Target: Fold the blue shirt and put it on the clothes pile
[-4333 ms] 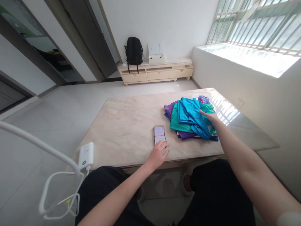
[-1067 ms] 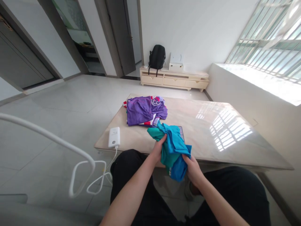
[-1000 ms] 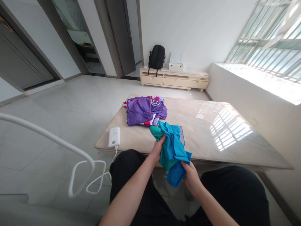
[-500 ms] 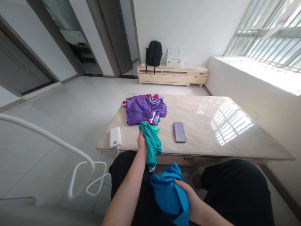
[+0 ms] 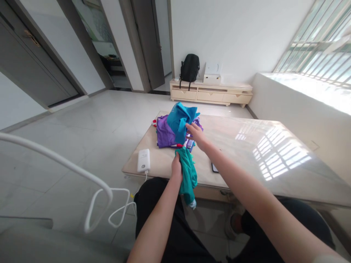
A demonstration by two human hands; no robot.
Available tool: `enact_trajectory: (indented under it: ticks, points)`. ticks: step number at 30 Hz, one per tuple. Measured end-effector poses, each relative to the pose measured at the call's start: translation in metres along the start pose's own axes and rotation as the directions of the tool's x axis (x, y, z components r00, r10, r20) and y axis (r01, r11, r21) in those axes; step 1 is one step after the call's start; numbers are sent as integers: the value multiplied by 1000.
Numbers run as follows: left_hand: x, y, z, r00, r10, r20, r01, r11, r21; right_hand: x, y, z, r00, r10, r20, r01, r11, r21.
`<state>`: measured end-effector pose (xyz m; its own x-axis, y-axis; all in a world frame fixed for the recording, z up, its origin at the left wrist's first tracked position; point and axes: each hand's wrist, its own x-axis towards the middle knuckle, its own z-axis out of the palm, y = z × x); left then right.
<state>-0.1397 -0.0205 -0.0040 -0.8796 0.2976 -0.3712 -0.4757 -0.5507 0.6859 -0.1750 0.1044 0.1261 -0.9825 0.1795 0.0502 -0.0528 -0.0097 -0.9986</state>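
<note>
My left hand is closed around a bunched green garment, which hangs past the table's near edge with a pale bit at its lower end. Farther forward, my right hand has its fingers stretched apart at the near right side of a crumpled blue cloth garment. The fingertips touch or almost touch it; I cannot tell which. That blue piece is over a purple garment on a pile of clothes, with red and white bits showing underneath.
A white power bank with a cable lies on the table at left. My right forearm mostly hides a phone. A white curved tube crosses the left side. A black backpack stands on the low cabinet behind.
My right hand has carried the blue garment from above my lap forward onto the pile, and its fingers have spread. The left hand keeps its hold on the green garment. The view has shifted slightly.
</note>
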Motion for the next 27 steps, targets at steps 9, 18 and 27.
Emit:
enact_trajectory:
  ticks: [9,18,27]
  points:
    - [-21,-7,20,974,-91,207,73,993,91,-138,109,-47,1000,15,14,-12,979,-202]
    - [-102,-24,28,742,-236,627,-382,620,686,-260,78,-105,985,12,-174,-83,909,-409]
    - [-168,-44,44,656,-174,735,-632,406,660,-334,40,-148,987,-147,-64,81,804,-589]
